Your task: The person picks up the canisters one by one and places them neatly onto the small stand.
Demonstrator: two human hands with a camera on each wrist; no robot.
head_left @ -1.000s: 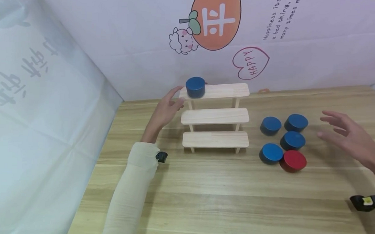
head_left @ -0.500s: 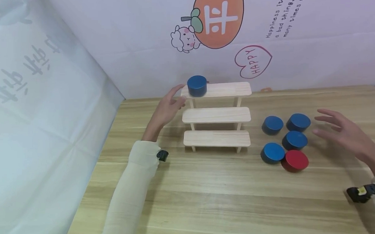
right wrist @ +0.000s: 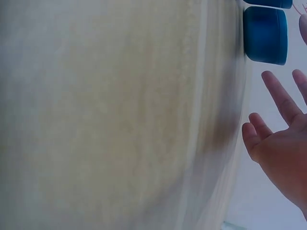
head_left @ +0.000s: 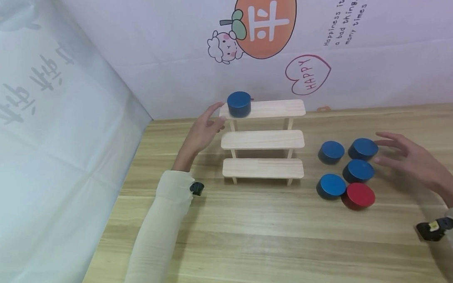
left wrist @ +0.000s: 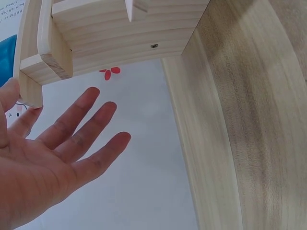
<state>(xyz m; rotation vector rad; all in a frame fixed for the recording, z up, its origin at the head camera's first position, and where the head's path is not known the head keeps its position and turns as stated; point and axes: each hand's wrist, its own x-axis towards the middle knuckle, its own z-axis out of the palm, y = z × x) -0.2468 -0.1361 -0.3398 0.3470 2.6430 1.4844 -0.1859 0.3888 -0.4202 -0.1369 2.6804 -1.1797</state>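
Note:
A three-tier wooden display stand [head_left: 264, 139] stands near the back wall, a blue round block [head_left: 239, 104] at the left of its top tier. My left hand [head_left: 202, 131] has its thumb and index finger at the left end of that top board, pinching it; its other fingers spread free in the left wrist view. My right hand [head_left: 413, 160] holds nothing. Its fingers are loosely extended, with the tips close beside the rear right blue block [head_left: 363, 149]. In the right wrist view that blue block [right wrist: 265, 36] lies just beyond the spread fingers.
Three more blue blocks [head_left: 331, 152], [head_left: 358, 170], [head_left: 331, 186] and a red block [head_left: 358, 196] are grouped right of the stand on the wood-grain table [head_left: 264, 242]. A printed white cloth [head_left: 177, 52] hangs behind, with pale sheeting [head_left: 54, 152] at the left.
My right hand has moved left, up to the rear right blue block. The left hand stays at the top board's end. The view has shifted slightly.

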